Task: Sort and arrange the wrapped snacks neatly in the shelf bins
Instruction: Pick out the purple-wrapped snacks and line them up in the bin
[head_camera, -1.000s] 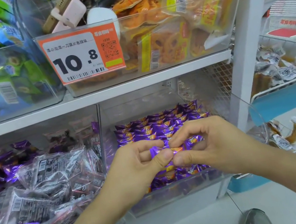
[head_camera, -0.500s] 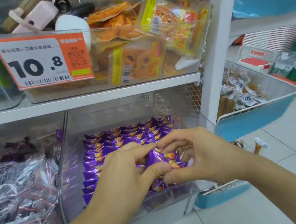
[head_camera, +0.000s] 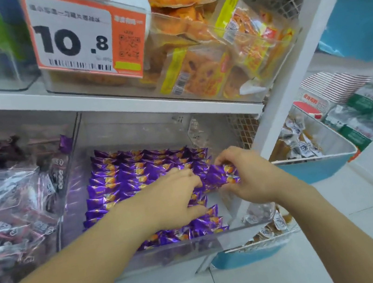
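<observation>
A clear plastic bin (head_camera: 196, 243) on the lower shelf holds several purple-wrapped snacks (head_camera: 122, 176) laid in rows. My right hand (head_camera: 252, 175) grips a small bunch of purple snacks (head_camera: 220, 175) over the bin's right side. My left hand (head_camera: 172, 197) reaches into the bin beside it, fingers curled at the left end of the same bunch, palm over the snacks below.
To the left, a bin of clear-wrapped dark snacks (head_camera: 8, 208). Above, a bin of orange snack packs (head_camera: 217, 63) with a price tag (head_camera: 86, 39). A white shelf post (head_camera: 291, 70) stands right, then blue-rimmed baskets (head_camera: 314, 167) of small packets. White floor tiles (head_camera: 296, 258) below.
Both hands have carried the bunch of purple snacks forward and down into the right side of the bin. The view has shifted closer and tilted.
</observation>
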